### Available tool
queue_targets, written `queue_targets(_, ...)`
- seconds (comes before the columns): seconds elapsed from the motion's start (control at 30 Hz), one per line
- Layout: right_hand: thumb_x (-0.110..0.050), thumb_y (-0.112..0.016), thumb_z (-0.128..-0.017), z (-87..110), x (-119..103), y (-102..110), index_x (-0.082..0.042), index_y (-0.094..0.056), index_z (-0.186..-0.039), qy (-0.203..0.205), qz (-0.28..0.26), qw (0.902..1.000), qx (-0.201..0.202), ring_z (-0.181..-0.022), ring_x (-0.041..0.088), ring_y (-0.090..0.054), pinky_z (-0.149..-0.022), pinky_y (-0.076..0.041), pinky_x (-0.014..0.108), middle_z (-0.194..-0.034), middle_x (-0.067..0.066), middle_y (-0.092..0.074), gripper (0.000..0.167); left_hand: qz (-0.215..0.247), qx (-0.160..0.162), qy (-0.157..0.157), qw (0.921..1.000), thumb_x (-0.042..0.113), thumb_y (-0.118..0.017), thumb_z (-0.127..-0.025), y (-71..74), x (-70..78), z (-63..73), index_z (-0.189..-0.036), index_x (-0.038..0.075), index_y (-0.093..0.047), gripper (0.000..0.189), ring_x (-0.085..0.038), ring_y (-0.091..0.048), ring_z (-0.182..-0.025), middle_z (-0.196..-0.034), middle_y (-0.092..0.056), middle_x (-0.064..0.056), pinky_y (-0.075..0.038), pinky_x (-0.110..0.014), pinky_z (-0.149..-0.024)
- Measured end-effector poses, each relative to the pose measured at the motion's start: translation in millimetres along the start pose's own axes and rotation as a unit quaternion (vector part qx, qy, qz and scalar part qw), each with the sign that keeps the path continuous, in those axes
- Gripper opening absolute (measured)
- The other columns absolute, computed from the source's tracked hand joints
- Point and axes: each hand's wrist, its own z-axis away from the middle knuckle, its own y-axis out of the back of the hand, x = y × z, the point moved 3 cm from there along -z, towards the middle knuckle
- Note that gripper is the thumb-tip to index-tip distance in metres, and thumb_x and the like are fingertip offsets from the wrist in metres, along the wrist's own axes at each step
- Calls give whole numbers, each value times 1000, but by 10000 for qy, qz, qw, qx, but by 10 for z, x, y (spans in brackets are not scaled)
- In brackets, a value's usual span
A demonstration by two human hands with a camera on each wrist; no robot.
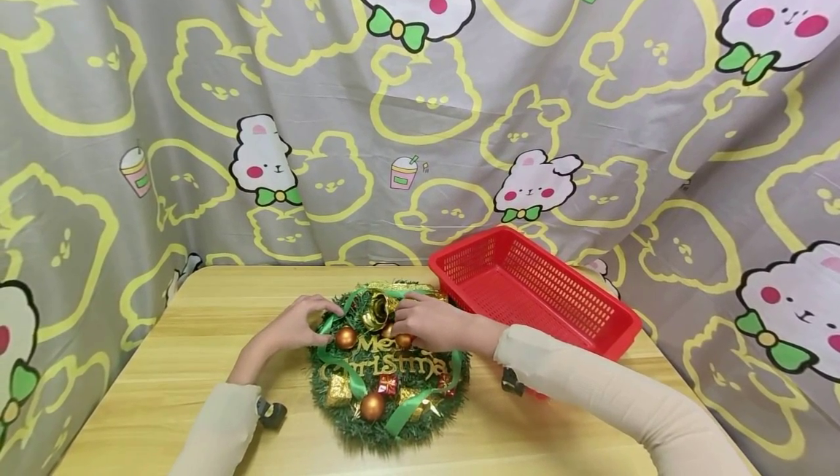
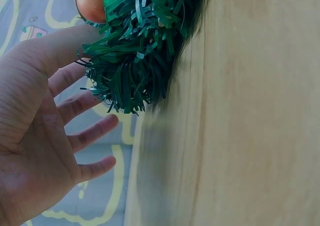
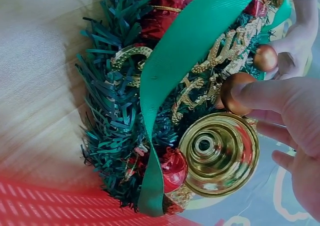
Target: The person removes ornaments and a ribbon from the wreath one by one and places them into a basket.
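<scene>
A round green tinsel wreath (image 1: 354, 436) lies on the table, dressed with green ribbon (image 3: 180, 40), gold "Merry Christmas" lettering (image 1: 387, 368), copper baubles and small wrapped gift boxes. My right hand (image 1: 429, 321) is over its upper right part; in the right wrist view, thumb and fingers pinch a copper bauble (image 3: 232, 93). Close by sits a shiny gold bell (image 3: 220, 156), its mouth facing that camera. My left hand (image 1: 303, 321) is at the wreath's upper left edge. The left wrist view shows its fingers spread apart, the thumb against the tinsel (image 2: 135, 70), its tip hidden.
A red perforated plastic basket (image 1: 620, 330) stands right behind the wreath, close to its right edge and beneath my right forearm. The wooden table (image 1: 197, 315) ends at a grey cartoon-print curtain (image 1: 328, 97). Dark wrist devices (image 1: 270, 414) show under both sleeves.
</scene>
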Motion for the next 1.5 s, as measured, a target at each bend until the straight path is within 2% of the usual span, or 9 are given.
queue_targets(0.23, -16, -80, -86, -6, 7, 40, -20, -74, -119, -33, 42, 10000, -16, -112, 15, -62, -109, -46, 34, -110, -6, -73, 33, -19, -37, 130, 9999, 13, -83, -78, -15, -19, 7, -116, 19, -72, 39, -42, -53, -124, -128, -67, -9, -39, -73, -106)
queue_targets(0.47, -19, -81, -87, -18, 2, 131, -20, -74, -116, -18, 54, 10000, 56, -111, 15, -62, -108, -47, 35, -110, -6, -73, 30, 146, -60, 51, 9999, 11, -82, -79, -38, -15, 13, -115, 16, -72, 38, -40, -57, -123, -125, -68, -9, -42, -70, -107)
queue_targets(0.77, -12, -80, -86, -7, 96, 444, -16, -75, -114, -92, -395, 9981, 472, -108, 18, -63, -104, -51, 33, -104, -3, -73, 28, 116, -48, 134, 9998, 10, -82, -78, -26, -12, -1, -114, 17, -72, 38, -42, -54, -125, -126, -68, -9, -39, -72, -107)
queue_targets(0.93, -9, -82, -83, 56, 243, 650, -15, -75, -108, -273, -805, 9932, 789, -102, 19, -64, -99, -53, 36, -98, -1, -72, 27, 120, -43, 69, 9999, 8, -80, -78, -8, 11, -7, -114, 15, -72, 37, -41, -57, -124, -124, -69, -9, -42, -69, -107)
queue_targets(1.1, -9, -85, -80, 152, 444, 828, -13, -75, -104, -384, -998, 9889, 1035, -97, 19, -65, -95, -56, 36, -97, 0, -72, 27, 34, -21, 109, 9999, 9, -80, -78, 2, 7, -7, -115, 16, -71, 38, -40, -56, -123, -126, -68, -10, -41, -69, -107)
queue_targets(1.23, -9, -86, -79, 280, 613, 953, -11, -76, -107, -724, -1144, 9840, 1157, -102, 21, -66, -98, -56, 39, -103, 2, -73, 30, 43, -10, 118, 9999, 8, -80, -78, 1, 6, -6, -115, 16, -72, 39, -39, -57, -122, -126, -68, -10, -43, -68, -106)
queue_targets(1.37, -5, -85, -79, 436, 793, 1007, -9, -77, -109, -1057, -1273, 9774, 1317, -106, 24, -67, -97, -56, 41, -106, 5, -74, 32, 34, -42, 125, 9999, 10, -81, -78, -5, 6, -9, -116, 16, -71, 40, -39, -57, -122, -127, -67, -11, -44, -68, -105)
queue_targets(1.5, -3, -83, -81, 576, 944, 1002, -7, -76, -110, -1370, -1373, 9727, 1271, -104, 26, -67, -95, -57, 43, -106, 7, -74, 31, -27, -49, 122, 9999, 11, -81, -78, -11, 5, -2, -117, 16, -71, 40, -37, -58, -119, -128, -67, -11, -45, -67, -104)
